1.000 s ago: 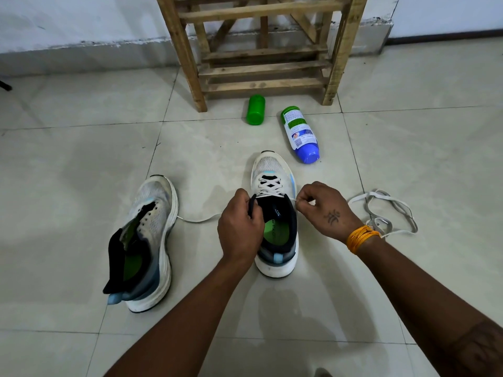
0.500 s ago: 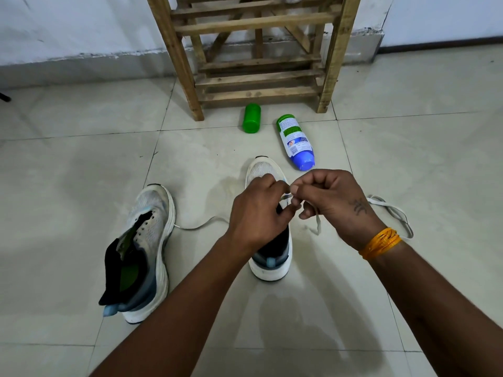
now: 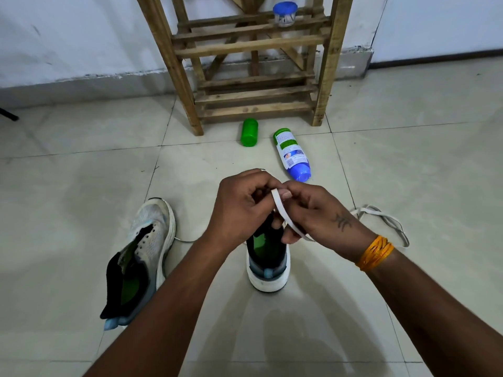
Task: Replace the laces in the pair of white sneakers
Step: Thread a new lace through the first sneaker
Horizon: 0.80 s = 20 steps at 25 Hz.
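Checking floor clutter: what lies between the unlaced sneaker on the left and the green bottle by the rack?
Head view: only bare floor tile lies between the unlaced sneaker and the green bottle.

The floor (image 3: 81,186) is laid in glossy, smooth pale tiles. A rack (image 3: 253,63) is built of rough, unfinished wood. Two bottles are made of shiny plastic: one green (image 3: 249,131), one with a paper label (image 3: 292,155). The sneakers (image 3: 148,240) are covered in matt woven mesh. A flat cloth lace (image 3: 283,213) is seen.
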Motion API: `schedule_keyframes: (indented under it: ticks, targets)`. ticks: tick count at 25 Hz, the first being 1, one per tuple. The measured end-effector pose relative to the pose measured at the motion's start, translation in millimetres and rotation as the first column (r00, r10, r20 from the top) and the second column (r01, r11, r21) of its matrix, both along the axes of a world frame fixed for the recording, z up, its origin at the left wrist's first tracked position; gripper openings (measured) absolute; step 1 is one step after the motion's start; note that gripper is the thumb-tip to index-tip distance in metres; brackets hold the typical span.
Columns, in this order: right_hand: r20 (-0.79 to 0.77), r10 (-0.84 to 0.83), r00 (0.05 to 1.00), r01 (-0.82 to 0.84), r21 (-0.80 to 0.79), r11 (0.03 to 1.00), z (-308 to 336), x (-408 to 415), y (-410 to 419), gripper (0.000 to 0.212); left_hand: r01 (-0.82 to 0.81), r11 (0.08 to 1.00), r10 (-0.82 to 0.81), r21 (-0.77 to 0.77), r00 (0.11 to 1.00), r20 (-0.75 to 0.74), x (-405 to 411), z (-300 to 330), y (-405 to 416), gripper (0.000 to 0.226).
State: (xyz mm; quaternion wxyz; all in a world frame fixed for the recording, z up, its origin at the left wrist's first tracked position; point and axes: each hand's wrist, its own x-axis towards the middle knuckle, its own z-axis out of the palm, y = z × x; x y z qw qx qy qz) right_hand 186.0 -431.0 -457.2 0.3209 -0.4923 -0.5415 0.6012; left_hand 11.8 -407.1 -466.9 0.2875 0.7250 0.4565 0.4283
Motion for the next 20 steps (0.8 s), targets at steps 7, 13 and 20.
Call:
schedule_keyframes:
  ticks: [7, 13, 20]
  targets:
    - [0.643, -0.148, 0.752, -0.029, 0.257, 0.966, -25, 17, 11, 0.013, -0.083, 0.994, 0.093, -0.065, 0.981, 0.168, -8, 10, -2, 0.006]
    - [0.269, -0.117, 0.956, 0.019, 0.341, 0.94, -9, -3, 8, 0.019, -0.052, 0.993, 0.073, -0.11, 0.977, 0.2, -5, 3, -7, 0.007]
    - [0.345, -0.181, 0.921, 0.0, 0.464, 0.886, -21, -15, 3, 0.005, -0.103, 0.983, 0.134, -0.151, 0.967, 0.217, -10, -3, -1, 0.009]
